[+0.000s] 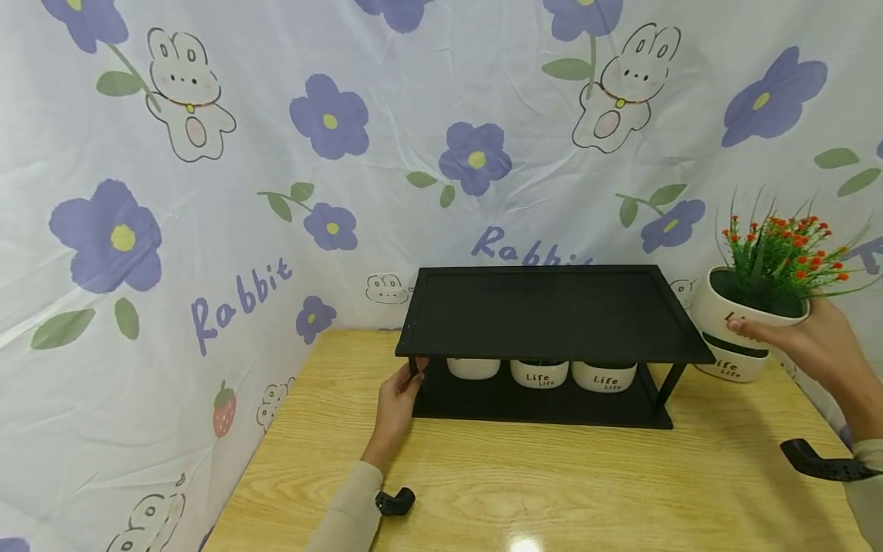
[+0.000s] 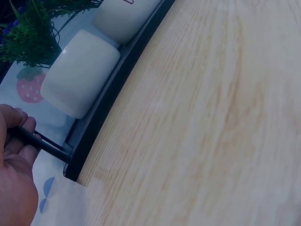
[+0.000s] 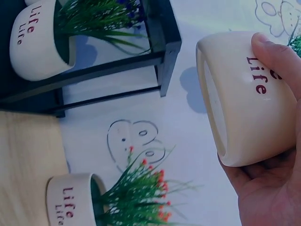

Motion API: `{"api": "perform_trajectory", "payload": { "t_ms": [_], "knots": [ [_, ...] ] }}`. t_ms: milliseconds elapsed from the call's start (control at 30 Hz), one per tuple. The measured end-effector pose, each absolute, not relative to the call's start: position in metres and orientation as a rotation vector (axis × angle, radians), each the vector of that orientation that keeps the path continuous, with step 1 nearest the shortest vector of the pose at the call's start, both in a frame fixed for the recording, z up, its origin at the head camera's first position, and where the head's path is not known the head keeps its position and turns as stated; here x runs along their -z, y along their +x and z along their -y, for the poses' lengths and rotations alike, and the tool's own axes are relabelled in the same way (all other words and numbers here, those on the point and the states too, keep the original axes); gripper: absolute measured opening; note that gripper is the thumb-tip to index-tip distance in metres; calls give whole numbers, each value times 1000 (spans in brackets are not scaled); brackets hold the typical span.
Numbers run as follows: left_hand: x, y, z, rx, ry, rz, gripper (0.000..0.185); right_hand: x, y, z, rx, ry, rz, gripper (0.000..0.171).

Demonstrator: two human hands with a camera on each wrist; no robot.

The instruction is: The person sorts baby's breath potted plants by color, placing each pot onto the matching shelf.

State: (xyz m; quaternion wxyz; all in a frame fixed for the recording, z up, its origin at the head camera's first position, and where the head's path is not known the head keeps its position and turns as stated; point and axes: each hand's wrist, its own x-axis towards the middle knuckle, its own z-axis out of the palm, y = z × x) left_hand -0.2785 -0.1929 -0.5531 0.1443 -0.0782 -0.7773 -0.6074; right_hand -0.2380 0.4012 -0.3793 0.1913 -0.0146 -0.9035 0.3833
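Note:
My left hand (image 1: pixel 395 406) grips the front left post of a black two-tier shelf (image 1: pixel 552 314); in the left wrist view its fingers curl round the post (image 2: pixel 46 147). At the right, my right hand (image 1: pixel 824 341) holds a white "Life" flowerpot (image 1: pixel 748 303) with green leaves and small red flowers, thumb on the front and fingers behind. In the right wrist view this pot (image 3: pixel 240 113) is tilted, its base in sight, off the table. Below it, a second white pot (image 1: pixel 731 364) stands on the table; its red flowers (image 3: pixel 150 193) show in the right wrist view.
On the shelf's lower tier stand three white pots, the left (image 1: pixel 473 369), middle (image 1: pixel 540 375) and right (image 1: pixel 605 377) ones, their plants mostly hidden by the upper board. The wooden table (image 1: pixel 517 483) meets a rabbit-and-flower print cloth (image 1: pixel 386 192) behind and at the left.

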Motion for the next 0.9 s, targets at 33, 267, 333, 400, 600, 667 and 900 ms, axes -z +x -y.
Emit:
{"api": "perform_trajectory", "payload": {
  "t_ms": [33, 267, 333, 400, 600, 667, 900],
  "knots": [
    [553, -278, 193, 1751, -219, 2243, 36, 377, -240, -400, -1083, -28, 2532, 117],
    [552, -276, 193, 1763, -191, 2255, 36, 359, -252, -384, -1141, -30, 2626, 117],
    [551, -275, 192, 1761, -183, 2260, 35, 354, -256, -378, -1153, -7, 2633, 118],
    [551, -275, 192, 1751, -184, 2262, 35, 348, -261, -373, -1173, 25, 2640, 118],
    [551, -275, 191, 1745, -184, 2258, 35, 331, -273, -354, -1196, 77, 2701, 120],
    [551, -274, 191, 1750, -177, 2257, 35, 325, -278, -345, -1168, 70, 2737, 122],
    [551, -277, 191, 1739, -189, 2250, 35, 312, -291, -313, -1114, 129, 2786, 124]
  ]
}}
